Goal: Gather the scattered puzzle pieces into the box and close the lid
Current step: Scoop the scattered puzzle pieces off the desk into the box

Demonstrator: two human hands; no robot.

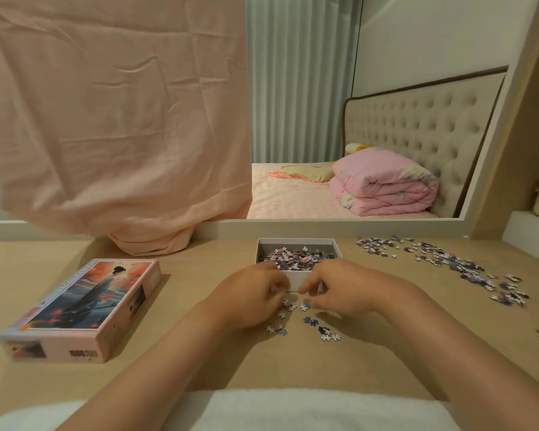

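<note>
Firstly, on the far left the lid (84, 309) lies flat on the table (199, 259), picture side up, well apart from the box, and behind it a pink cloth (115, 119) hangs down to the table edge.

The left hand (249, 297) rests near the front of the box, its fingers curled with the tips pointing down to the table. The box (296, 242) stands open in the middle, just behind both hands, and it already holds a layer of pieces. In front of it, between and under the hands, a small group of pieces (310, 321) is lying loose.

The right hand (339, 293) mirrors the left one, thumb and forefinger brought close together low over the table. Whether either hand really pinches a piece I cannot tell, because the pieces are too small here.

Further right, a large spread of pieces (467, 269) reaches toward the table edge, so I judge most of the gathering is not yet done.

The pieces look thin, light and stiff, and I think they will slide easily on this smooth top. Pinching them one by one is slow. It seems better to sweep them with the side of the hand into a heap and scoop it. The lid is probably light cardboard that dents easily, so hold it by its two long sides and lower it straight.
</note>
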